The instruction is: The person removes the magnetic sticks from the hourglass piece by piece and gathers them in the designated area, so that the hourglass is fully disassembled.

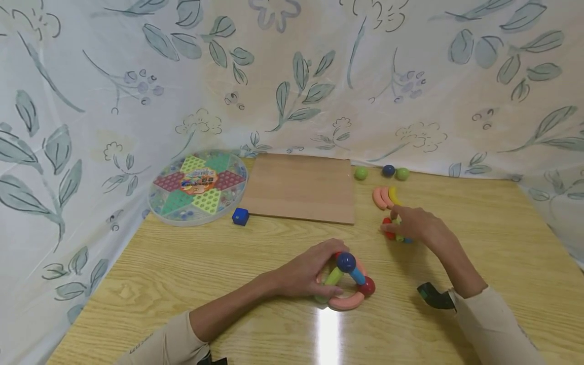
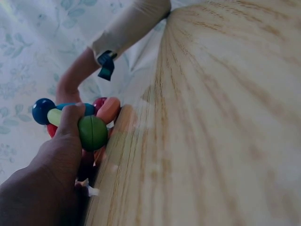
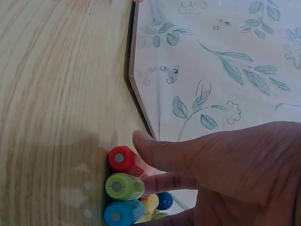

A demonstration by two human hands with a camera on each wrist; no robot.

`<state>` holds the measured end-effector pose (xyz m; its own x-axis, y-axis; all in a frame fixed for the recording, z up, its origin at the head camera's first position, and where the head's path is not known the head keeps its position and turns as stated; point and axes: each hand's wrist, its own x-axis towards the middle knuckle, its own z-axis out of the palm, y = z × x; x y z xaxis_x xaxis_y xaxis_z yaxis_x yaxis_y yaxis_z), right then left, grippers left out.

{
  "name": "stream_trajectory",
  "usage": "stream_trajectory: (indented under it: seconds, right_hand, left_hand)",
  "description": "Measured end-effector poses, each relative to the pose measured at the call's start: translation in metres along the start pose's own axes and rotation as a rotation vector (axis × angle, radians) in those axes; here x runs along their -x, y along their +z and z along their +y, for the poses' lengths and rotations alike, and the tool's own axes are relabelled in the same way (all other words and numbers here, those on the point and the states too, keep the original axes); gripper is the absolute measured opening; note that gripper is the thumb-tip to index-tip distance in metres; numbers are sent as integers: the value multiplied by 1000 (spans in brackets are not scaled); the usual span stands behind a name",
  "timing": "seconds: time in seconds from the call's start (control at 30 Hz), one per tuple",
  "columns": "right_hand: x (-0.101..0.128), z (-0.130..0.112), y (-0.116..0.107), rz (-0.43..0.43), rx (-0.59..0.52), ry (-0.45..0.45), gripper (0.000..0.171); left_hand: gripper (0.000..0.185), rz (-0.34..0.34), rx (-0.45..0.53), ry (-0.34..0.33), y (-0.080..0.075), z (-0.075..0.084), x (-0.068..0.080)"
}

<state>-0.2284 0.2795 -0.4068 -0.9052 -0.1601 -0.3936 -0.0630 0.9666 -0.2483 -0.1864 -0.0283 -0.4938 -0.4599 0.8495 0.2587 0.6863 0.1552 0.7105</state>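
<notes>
My left hand [image 1: 301,272] grips a frame of magnetic balls and sticks by its left side. This frame has a dark blue ball [image 1: 346,262] on top, a red ball [image 1: 367,287] at the right and a curved pink stick [image 1: 347,302] along the front. In the left wrist view the thumb lies beside a green ball [image 2: 92,133]. My right hand [image 1: 417,223] is over a row of short sticks: a red stick [image 3: 121,160], a light green stick [image 3: 123,186] and a blue stick [image 3: 123,213]. Its thumb and index finger are spread at the red and green ones.
Behind the sticks lie curved pink pieces [image 1: 379,198] and a yellow one [image 1: 393,195]. Farther back are two green balls [image 1: 361,173] and a blue ball [image 1: 388,171]. A brown board [image 1: 298,187], a blue cube [image 1: 240,216] and a round star-patterned game board [image 1: 198,187] stand leftward.
</notes>
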Motion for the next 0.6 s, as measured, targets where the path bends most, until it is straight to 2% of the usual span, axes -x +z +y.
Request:
stream_trajectory:
  seconds: [0.17,0.33,0.47,0.6]
  right_hand:
    - [5,2,-3,10,5,-49,73]
    - [9,3,-7,-21,24,-115,84]
    - [9,3,-8,-47,38,-144,78]
    - [9,3,-6,-19,61,-174,67]
  left_hand:
    - [68,-1,-14,-6,0,0,0]
    - [69,-2,3,-15,0,0,0]
    - [67,3,1,-10,1,0,-1]
    - [67,2,3,-10,0,0,0]
